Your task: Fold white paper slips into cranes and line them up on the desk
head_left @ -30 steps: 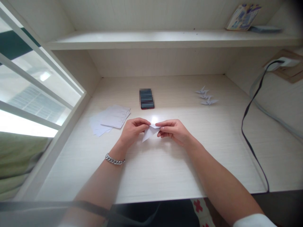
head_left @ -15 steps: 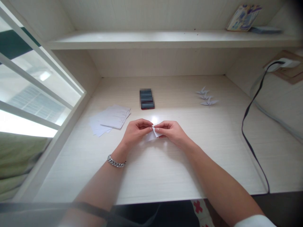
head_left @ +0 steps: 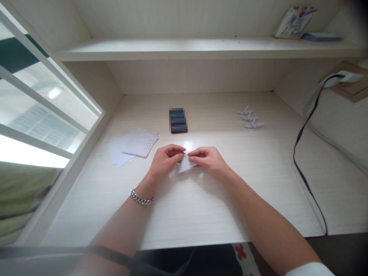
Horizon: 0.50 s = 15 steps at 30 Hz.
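Note:
Between my hands is a small folded piece of white paper [head_left: 185, 165], its flap pointing down toward me. My left hand [head_left: 168, 159] pinches its upper left edge between thumb and fingers. On the other side, my right hand [head_left: 209, 161] grips the upper right part the same way. Both hands are just over the desk, fingertips almost meeting, and they hide part of the folds. To the left lies a loose stack of white paper sheets [head_left: 138, 142]. Several folded paper cranes [head_left: 253, 125] stand together at the back right.
A phone [head_left: 178, 120] lies on the desk [head_left: 195, 214] beyond my hands. A black cable [head_left: 299, 153] runs from the wall socket [head_left: 352, 82] down the right side. Above the desk, a shelf [head_left: 184, 55] carries a small book [head_left: 294, 23]. A barred window stands at left.
The paper has shifted slightly between my fingers, and a flap that stood apart at the right now lies flatter, showing one broad white face. Both hands have barely moved.

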Each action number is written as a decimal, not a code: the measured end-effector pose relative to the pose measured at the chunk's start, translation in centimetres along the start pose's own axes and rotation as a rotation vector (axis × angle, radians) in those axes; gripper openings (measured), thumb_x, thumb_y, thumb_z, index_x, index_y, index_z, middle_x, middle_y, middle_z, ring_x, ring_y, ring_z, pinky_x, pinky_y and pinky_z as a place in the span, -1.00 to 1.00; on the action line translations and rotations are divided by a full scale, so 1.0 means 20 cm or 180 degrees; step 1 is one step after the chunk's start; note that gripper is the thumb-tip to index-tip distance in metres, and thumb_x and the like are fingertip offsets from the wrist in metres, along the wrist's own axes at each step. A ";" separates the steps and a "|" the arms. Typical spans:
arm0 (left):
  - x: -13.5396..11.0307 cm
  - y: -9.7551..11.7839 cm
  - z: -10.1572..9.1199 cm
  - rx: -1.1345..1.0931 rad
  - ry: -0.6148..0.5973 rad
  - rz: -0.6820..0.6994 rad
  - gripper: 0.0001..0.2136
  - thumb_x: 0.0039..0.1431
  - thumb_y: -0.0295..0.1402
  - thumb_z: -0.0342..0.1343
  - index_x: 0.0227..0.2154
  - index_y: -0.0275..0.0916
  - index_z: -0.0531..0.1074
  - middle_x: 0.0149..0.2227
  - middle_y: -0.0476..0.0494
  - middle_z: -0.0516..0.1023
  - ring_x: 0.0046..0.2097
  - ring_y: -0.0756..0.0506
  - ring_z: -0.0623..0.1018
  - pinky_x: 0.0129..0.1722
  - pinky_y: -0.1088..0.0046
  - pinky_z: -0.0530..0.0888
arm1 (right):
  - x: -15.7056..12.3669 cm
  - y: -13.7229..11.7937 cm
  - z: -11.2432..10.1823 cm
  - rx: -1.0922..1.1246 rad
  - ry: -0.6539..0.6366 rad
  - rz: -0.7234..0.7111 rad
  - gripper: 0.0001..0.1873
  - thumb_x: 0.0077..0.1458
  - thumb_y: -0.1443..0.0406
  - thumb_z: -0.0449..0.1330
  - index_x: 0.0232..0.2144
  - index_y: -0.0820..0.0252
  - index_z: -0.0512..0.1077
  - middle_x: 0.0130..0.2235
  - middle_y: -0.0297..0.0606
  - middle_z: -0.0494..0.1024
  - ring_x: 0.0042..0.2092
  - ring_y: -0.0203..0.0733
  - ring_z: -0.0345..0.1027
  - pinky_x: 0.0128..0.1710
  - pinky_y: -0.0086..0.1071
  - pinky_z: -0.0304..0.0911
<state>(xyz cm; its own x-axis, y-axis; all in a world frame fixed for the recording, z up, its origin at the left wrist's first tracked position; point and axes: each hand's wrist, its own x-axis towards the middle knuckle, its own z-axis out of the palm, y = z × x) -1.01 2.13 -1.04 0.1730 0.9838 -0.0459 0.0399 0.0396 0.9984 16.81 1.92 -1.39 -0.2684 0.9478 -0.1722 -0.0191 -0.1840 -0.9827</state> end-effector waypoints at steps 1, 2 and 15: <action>0.00 0.00 0.00 -0.0014 0.0008 0.0006 -0.81 -0.05 -0.41 0.16 -0.32 -0.28 0.49 -0.35 -0.14 0.56 -0.35 -0.01 0.51 -0.37 0.49 0.42 | 0.00 0.00 0.00 0.0000 0.0001 0.0004 -0.75 -0.21 0.27 0.30 -0.38 0.25 0.54 -0.42 -0.24 0.55 -0.38 -0.24 0.40 -0.40 -0.38 0.32; 0.00 0.00 0.00 -0.0022 0.0013 0.0008 -0.81 -0.05 -0.40 0.16 -0.31 -0.28 0.49 -0.35 -0.14 0.56 -0.35 -0.01 0.50 -0.37 0.50 0.42 | 0.00 0.00 0.00 -0.0004 0.0003 0.0009 -0.75 -0.21 0.28 0.30 -0.37 0.25 0.54 -0.42 -0.24 0.55 -0.38 -0.24 0.40 -0.40 -0.38 0.32; -0.01 -0.01 0.00 -0.0052 0.0000 0.0034 -0.75 -0.11 -0.35 0.25 -0.31 -0.30 0.47 -0.34 -0.17 0.57 -0.32 -0.05 0.54 -0.28 0.42 0.46 | 0.00 0.01 -0.01 -0.0028 -0.0104 -0.0020 -0.72 -0.20 0.29 0.30 -0.34 0.26 0.54 -0.40 -0.22 0.56 -0.36 -0.23 0.40 -0.36 -0.37 0.32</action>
<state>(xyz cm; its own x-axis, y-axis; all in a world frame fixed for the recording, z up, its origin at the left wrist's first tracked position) -0.98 1.98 -1.19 0.1732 0.9842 -0.0354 0.0220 0.0320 0.9992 16.90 1.99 -1.69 -0.2996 0.9399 -0.1640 -0.0125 -0.1758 -0.9844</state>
